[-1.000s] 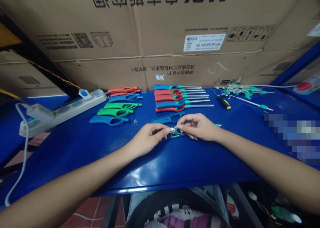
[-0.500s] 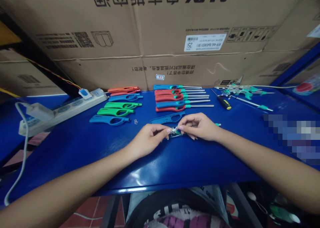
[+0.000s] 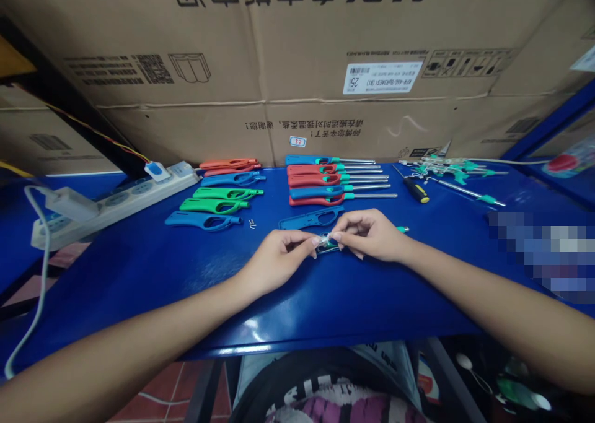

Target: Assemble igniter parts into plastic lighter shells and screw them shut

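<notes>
My left hand pinches a small clear and whitish part between thumb and forefinger, low over the blue table. Against the other end of that part, my right hand has its thumb and fingertips pressed together; what they grip is too small to make out. Green plastic and a thin metal piece show between the hands. A green-tipped metal end sticks out beyond my right hand. Just behind my hands lies an open blue lighter shell half.
Assembled lighters lie behind my hands, with coloured shell halves and tiny pins to their left. A power strip stands far left. A screwdriver and green-and-metal parts lie right. Cardboard rises behind.
My hands stay almost in place. The clear part between them has shifted slightly, and a little more of the green and metal beneath it shows. The rest is unchanged.
</notes>
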{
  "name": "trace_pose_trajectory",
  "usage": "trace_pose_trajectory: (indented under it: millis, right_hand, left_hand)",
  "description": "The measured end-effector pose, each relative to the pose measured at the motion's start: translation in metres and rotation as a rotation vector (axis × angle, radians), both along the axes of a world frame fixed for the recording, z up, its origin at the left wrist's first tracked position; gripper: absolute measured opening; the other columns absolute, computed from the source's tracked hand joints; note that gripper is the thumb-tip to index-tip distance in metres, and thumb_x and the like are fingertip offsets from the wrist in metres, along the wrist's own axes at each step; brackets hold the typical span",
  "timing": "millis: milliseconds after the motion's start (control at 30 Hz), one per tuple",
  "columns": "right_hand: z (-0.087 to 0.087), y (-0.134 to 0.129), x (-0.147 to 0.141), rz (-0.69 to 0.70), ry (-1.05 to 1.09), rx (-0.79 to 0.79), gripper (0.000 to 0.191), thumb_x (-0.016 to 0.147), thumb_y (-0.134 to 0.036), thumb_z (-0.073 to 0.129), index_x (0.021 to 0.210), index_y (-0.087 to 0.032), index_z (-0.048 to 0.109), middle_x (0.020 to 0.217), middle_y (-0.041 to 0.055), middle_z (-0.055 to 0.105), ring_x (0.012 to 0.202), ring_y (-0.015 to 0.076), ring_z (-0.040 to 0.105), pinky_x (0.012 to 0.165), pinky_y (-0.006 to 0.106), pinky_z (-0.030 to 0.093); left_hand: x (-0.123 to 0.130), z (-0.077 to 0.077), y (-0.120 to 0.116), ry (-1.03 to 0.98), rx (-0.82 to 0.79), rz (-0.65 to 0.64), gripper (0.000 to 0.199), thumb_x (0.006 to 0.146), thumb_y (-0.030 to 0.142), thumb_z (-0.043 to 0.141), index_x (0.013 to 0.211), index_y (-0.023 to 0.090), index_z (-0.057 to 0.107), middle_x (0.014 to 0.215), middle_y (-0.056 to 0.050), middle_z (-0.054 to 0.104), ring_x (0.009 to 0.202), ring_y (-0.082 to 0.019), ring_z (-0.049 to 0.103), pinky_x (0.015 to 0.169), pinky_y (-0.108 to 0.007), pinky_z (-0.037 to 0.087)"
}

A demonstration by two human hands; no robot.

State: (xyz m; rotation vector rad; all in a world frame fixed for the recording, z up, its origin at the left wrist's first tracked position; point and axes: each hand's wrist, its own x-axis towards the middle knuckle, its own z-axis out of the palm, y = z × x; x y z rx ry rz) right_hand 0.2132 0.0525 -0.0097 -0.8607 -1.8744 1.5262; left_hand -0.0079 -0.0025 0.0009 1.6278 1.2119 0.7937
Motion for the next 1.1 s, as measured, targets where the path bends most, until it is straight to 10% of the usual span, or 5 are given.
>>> trace_pose_trajectory:
  millis: [1100]
  right_hand:
    - [0.0033,0.0037,-0.0039,-0.011,-0.068,0.047,0.036,0.082,-0.049,0.074,0.082,-0.015,0.065,0.053,-0.0061,0.053,0.043,0.0057,0.042,0.042,0.021,0.031]
  left_hand:
    - [-0.0029,-0.0007,0.005,-0.017,0.006,-0.006,0.026,0.09,0.038,0.062,0.085,0.015,0.076,0.074,-0.002,0.07,0.057,-0.011,0.051,0.057,-0.023,0.042]
